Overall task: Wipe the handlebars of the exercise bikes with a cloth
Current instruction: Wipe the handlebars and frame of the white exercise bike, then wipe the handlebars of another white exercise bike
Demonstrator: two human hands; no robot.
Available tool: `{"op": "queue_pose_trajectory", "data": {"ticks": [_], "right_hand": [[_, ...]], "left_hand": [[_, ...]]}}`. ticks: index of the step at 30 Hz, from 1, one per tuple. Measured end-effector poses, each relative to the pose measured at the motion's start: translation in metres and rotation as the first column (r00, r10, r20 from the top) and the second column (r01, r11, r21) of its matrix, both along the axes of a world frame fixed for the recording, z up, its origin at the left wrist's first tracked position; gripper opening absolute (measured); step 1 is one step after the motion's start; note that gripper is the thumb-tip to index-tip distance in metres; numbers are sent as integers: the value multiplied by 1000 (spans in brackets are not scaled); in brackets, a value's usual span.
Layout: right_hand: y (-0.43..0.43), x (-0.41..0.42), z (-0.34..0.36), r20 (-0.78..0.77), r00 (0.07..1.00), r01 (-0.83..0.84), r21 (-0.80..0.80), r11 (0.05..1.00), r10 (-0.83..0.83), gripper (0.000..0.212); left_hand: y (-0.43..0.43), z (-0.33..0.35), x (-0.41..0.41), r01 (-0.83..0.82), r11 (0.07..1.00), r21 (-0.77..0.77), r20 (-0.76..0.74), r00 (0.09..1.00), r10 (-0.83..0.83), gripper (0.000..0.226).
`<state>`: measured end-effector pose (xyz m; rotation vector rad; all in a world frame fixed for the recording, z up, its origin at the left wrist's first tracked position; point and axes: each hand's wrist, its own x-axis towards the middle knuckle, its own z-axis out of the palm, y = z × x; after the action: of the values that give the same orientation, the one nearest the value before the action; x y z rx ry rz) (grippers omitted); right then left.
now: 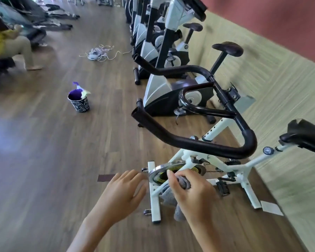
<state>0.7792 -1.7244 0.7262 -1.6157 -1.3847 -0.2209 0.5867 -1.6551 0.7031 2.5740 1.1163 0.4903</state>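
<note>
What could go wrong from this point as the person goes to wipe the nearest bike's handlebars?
1. The grey cloth is bunched in the right hand with a tail hanging down; it might snag on the flywheel just behind it.
2. The black handlebar has several bends and an inner loop, so parts may be missed.
3. The patterned cup and tangled cord on the floor could be tripping hazards when moving between bikes.

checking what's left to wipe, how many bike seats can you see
3: one on the white bike at far right, one behind the black handlebar, one farther up the row. More may be hidden.
</note>
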Motion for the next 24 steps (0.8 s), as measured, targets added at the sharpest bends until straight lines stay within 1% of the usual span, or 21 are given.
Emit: {"op": "queue_pose_trajectory", "data": {"ticks": [2, 3, 4, 6, 9, 12, 16, 20, 24], "right_hand": [[3, -20, -27, -13, 1000, -15, -219, 976, 12, 41], [6, -29, -41, 12, 999, -35, -287, 957, 40, 41], [10, -38, -53, 41, 996, -57, -329, 943, 74, 41], [20, -60, -69, 88, 989, -82, -363, 928, 122, 42], [44, -93, -78, 101, 982, -114, -368, 923, 162, 43], [78, -132, -79, 119, 982, -90, -375, 923, 144, 44], [130, -181, -72, 67, 997, -5, -374, 927, 32, 45], [172, -209, -59, 30, 996, 92, -334, 938, -87, 47], [213, -211, -47, 63, 979, 202, -222, 954, -193, 46]], "left_hand": [[-6, -21, -30, -75, 991, -108, -104, 993, 64, 39], [-8, -28, -45, -109, 982, -152, -139, 986, 88, 44], [-9, -33, -58, -137, 973, -187, -162, 981, 107, 50], [-6, -38, -82, -176, 957, -233, -180, 974, 135, 61], [14, -40, -115, -223, 941, -254, -169, 968, 184, 72], [50, -37, -154, -215, 947, -239, -159, 971, 180, 73], [106, -26, -201, -171, 962, -211, -97, 983, 154, 71], [162, -14, -231, -91, 975, -204, -95, 993, 73, 74], [224, -9, -234, -2, 980, -197, -84, 996, -15, 75]]}}
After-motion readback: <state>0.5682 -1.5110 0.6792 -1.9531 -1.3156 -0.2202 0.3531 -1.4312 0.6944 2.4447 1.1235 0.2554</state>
